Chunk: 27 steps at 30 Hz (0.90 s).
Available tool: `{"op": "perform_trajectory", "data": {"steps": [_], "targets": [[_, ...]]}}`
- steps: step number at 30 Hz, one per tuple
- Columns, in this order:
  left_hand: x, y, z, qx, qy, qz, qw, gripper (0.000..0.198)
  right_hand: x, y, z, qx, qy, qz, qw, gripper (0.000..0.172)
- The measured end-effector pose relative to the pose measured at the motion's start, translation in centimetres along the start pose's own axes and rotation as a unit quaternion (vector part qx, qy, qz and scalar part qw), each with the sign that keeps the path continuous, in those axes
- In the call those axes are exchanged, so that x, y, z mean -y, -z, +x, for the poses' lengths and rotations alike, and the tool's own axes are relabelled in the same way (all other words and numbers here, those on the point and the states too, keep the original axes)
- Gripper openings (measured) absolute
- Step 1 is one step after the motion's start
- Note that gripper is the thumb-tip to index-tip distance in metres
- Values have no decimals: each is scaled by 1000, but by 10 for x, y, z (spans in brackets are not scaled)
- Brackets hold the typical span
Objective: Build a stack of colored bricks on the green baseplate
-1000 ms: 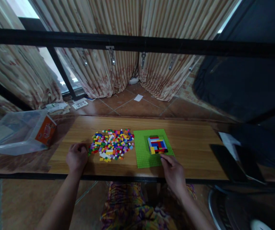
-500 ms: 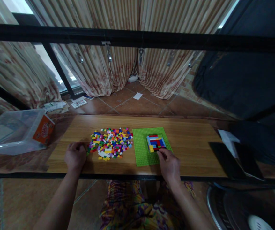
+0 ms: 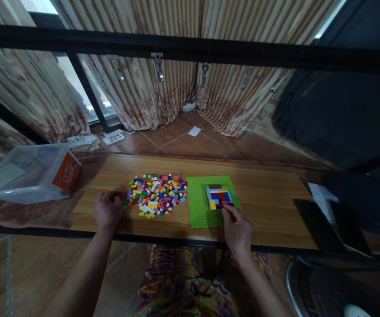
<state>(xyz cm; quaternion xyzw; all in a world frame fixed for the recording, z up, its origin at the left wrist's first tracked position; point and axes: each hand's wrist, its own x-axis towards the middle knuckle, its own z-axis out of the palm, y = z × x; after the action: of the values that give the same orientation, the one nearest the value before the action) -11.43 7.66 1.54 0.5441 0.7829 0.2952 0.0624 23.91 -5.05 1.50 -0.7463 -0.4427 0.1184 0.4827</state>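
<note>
On the wooden board lies a green baseplate point(image 3: 198, 209) bearing a low block of toy bricks point(image 3: 219, 197) in red, blue, white and yellow. My right hand point(image 3: 238, 231) is at the block's near edge, thumb and fingers pinched on a small dark toy brick point(image 3: 229, 204); the fingertips partly cover it. Left of the baseplate spreads a loose pile of mixed-colour bricks point(image 3: 158, 193). Beside the pile's left end my left hand point(image 3: 108, 210) rests closed on the board, fingers curled; anything inside them is hidden.
A clear plastic box point(image 3: 31, 171) with an orange label stands to the left of the wooden board point(image 3: 266, 189). Dark flat items point(image 3: 318, 224) and white paper lie at its right end. A black rail point(image 3: 183, 44) crosses in front of the curtains.
The view has shifted slightly, moving the whole scene a little right. My right hand stays pinched at the block's near edge, its fingertips slightly shifted; my left hand remains closed beside the pile.
</note>
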Motion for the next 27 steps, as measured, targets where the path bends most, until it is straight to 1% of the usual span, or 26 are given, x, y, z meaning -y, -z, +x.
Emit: {"op": "perform_trajectory", "data": {"steps": [4,11,17,23,27], "targets": [[0,0,0,-4,3,-2,1000,25,0,0,2,-1,-21,2,1000,30],[-1,0,0,-3,2,-4,1000,26,-2,1,3,3,-11,-26,1000,33],[3,-3,1,-8,-7,-3,1000,27,-2,3,3,20,19,-60,998,34],[8,-6,1,-12,-12,-3,1000,27,-6,1,3,29,77,-82,993,34],[7,-6,0,-15,-15,-11,1000,27,-9,-1,4,27,109,-80,990,34]]}}
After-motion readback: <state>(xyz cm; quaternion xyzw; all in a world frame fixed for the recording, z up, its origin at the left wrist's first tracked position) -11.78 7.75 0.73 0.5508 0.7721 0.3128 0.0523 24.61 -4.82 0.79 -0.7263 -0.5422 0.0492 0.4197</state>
